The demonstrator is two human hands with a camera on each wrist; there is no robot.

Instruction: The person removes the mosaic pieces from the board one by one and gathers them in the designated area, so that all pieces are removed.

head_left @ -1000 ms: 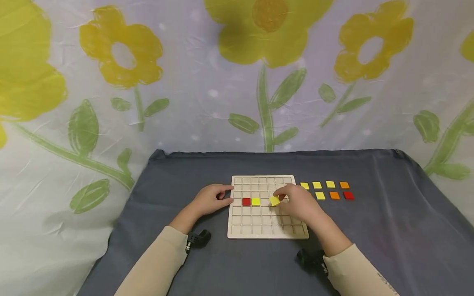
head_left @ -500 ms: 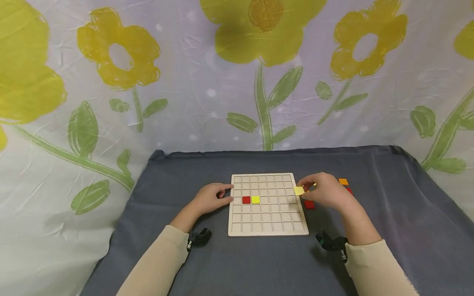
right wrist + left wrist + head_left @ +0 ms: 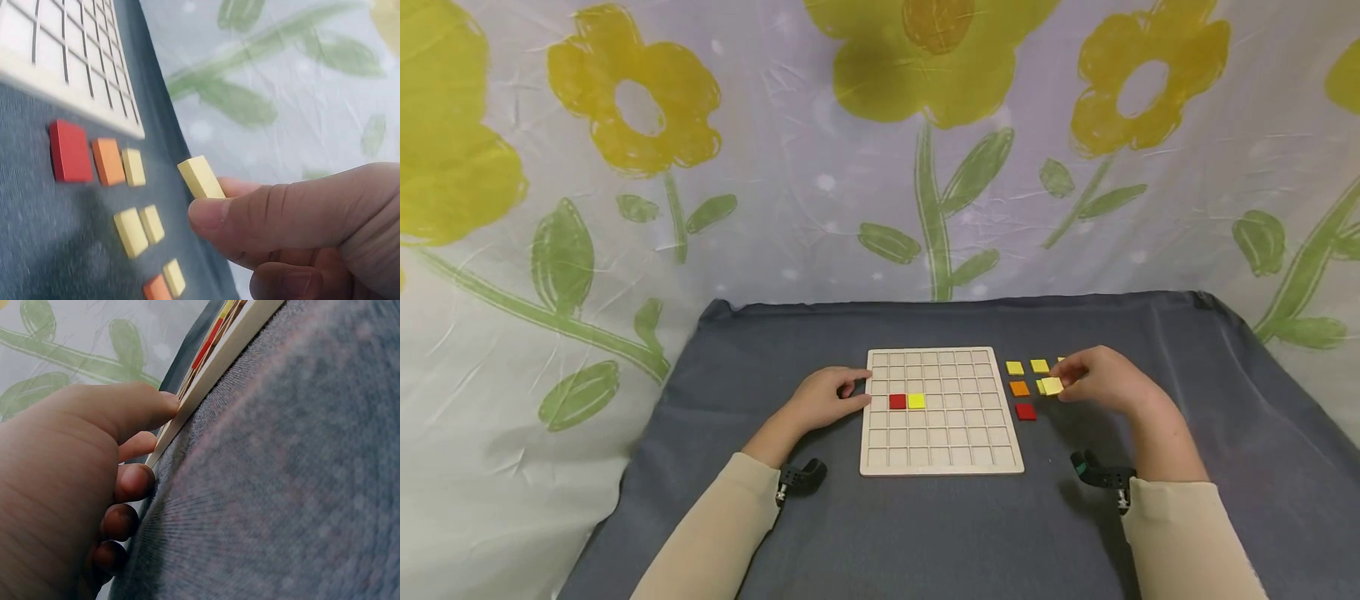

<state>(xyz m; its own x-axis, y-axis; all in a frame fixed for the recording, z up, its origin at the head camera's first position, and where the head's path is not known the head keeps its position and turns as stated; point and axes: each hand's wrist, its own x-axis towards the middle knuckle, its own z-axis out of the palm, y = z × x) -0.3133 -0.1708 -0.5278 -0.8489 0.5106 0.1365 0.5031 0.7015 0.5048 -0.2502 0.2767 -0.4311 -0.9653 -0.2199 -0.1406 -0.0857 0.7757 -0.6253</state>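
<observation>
My right hand [image 3: 1105,379] pinches a yellow square tile [image 3: 201,177] between thumb and fingers, raised above the cloth to the right of the board. Below it, a yellow tile on the cloth is partly covered by the held one in the head view. The thumb and forefinger of my left hand [image 3: 820,396] touch the left edge of a pale wooden grid board [image 3: 940,469], its other fingers loosely bent. On the board, a red tile [image 3: 898,402] and a yellow tile [image 3: 916,401] lie side by side in neighbouring squares.
Right of the board, loose tiles lie on the dark grey cloth [image 3: 955,533]: several yellow ones, an orange tile [image 3: 1019,388], a red tile [image 3: 1026,412], and another orange tile [image 3: 157,289] in the right wrist view. A flower-printed curtain [image 3: 790,208] hangs behind.
My right hand has moved from above the board to the right, over the loose tiles, carrying the yellow tile. The left hand stays at the board's edge.
</observation>
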